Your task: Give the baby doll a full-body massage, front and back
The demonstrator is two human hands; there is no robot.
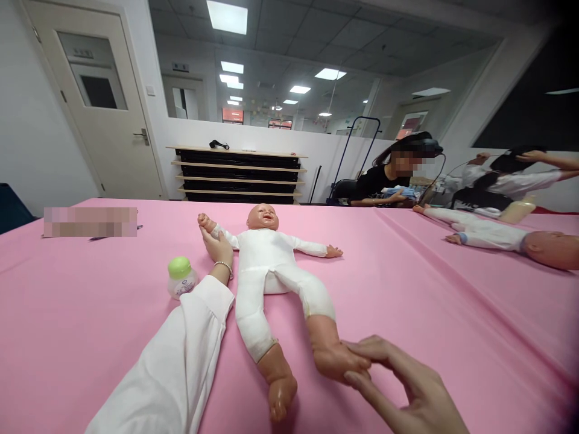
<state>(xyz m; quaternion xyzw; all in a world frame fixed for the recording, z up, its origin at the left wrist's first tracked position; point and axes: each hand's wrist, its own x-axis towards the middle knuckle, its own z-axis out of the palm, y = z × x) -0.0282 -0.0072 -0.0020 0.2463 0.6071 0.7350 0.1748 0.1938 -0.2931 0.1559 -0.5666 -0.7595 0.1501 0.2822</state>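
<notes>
A baby doll [266, 253] with a white cloth body lies on its back on the pink tablecloth [407, 301], head away from me and feet toward me. My left hand [220, 248], wearing a beaded bracelet, is wrapped around the doll's forearm at the left, just below its small fist. At the lower right, my right hand [398, 380] pinches the toes of the doll's foot [337, 355] between thumb and fingers. The other foot [280, 389] rests free. Beside my left sleeve stands a clear jar [181, 280] with a green lid.
Another doll [497, 229] lies at the right, near a bottle [518, 208]. A blurred-out item [90, 223] is on the far left of the table. Two people, one in black [393, 172] and one in white [506, 175], are beyond the table, near a low shelf [239, 175].
</notes>
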